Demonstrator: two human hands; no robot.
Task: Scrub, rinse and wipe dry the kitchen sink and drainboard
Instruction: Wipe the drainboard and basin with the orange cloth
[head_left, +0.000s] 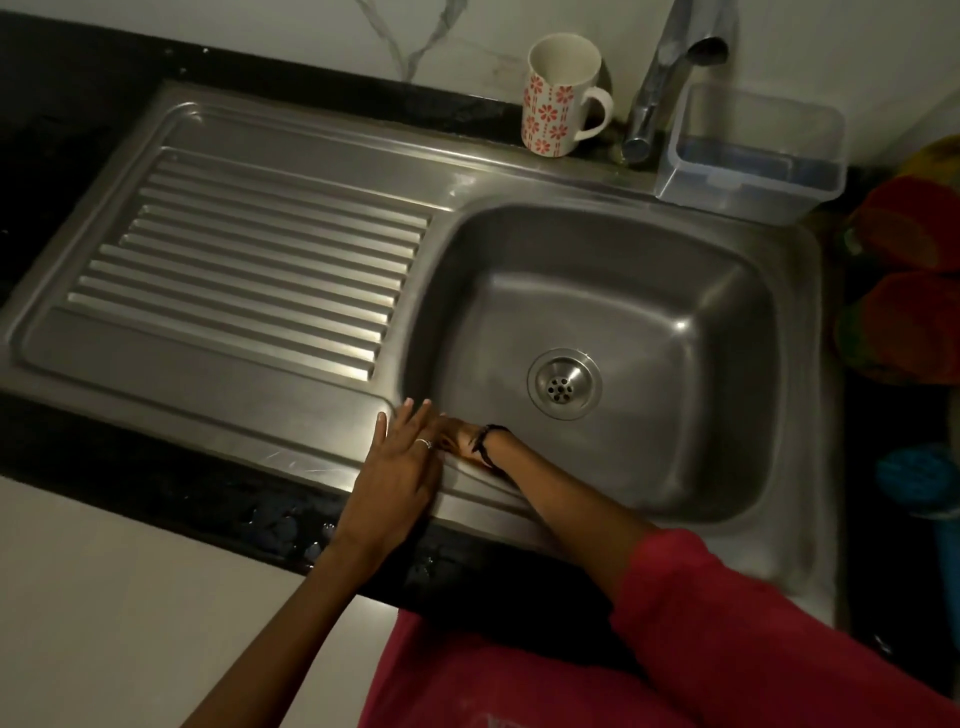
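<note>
Steel sink (613, 332) set in dark bench (156, 478), bowl at right, ribbed drainboard (249, 270) at left. Drain strainer (564, 383) in bowl floor.

Left hand (400, 462) lies flat on the sink's front rim at the near-left corner of the bowl, fingers (415, 415) straight and close together, holding nothing; ring on 1 finger. Right hand (457, 441) sits just beside it, mostly hidden under the left; cannot tell how its fingers lie. Dark band on right wrist.

Back ledge: floral mug (558, 96), tap (660, 83), clear plastic tub (753, 150). Water drops on bench front edge.
</note>
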